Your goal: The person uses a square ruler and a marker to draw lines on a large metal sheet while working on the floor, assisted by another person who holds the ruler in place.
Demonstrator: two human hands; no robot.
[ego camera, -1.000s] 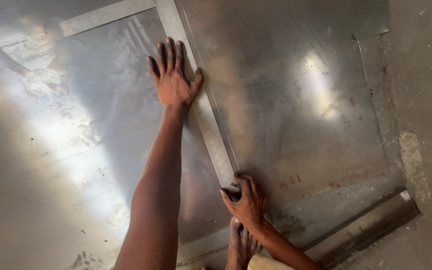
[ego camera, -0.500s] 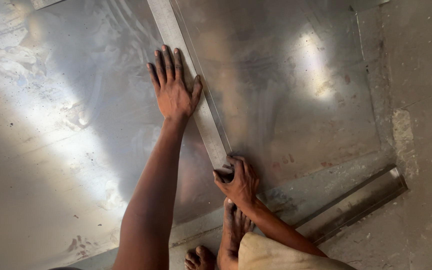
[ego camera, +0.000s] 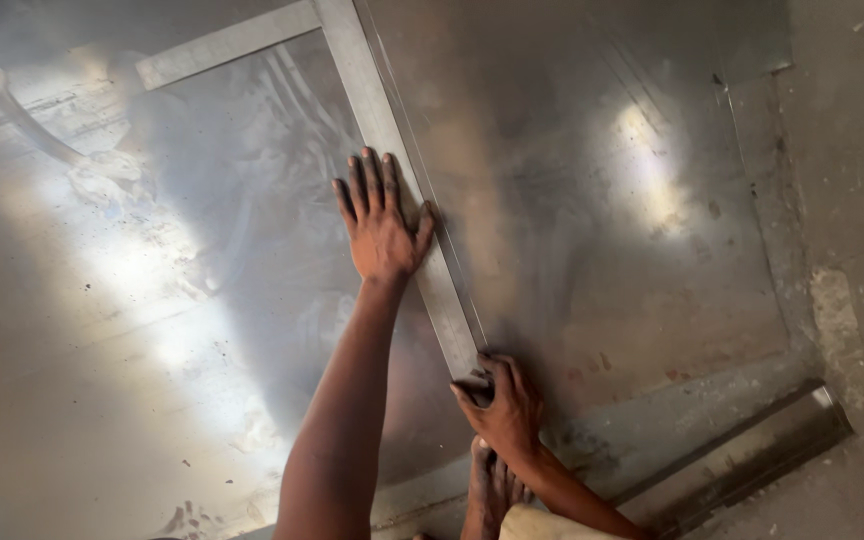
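On the floor, head view: a large shiny sheet of grey metal (ego camera: 152, 330) lies flat, catching bright patches of light. Across it rests a long flat grey metal square with two arms meeting at a right angle (ego camera: 392, 130), one arm running from the top of the frame down toward the person, the other branching off to the upper left. The left hand (ego camera: 382, 225) lies flat with its fingers spread, palm on the sheet and thumb touching the long arm's edge; it grips nothing and only presses down. The right hand (ego camera: 502, 405) sits at the near end of that arm, fingers curled close around something small and dark that cannot be identified. A bare foot (ego camera: 492, 485) rests on the sheet just below this hand. At lower right a dull grey metal channel (ego camera: 752, 450) lies at the sheet's corner, beside the rough concrete floor (ego camera: 862, 200). The step in hand appears to be steadying the square against the sheet while working at its near end; that work calls for firm, unshifting pressure from the flat hand. No packages, labels or signs are visible.
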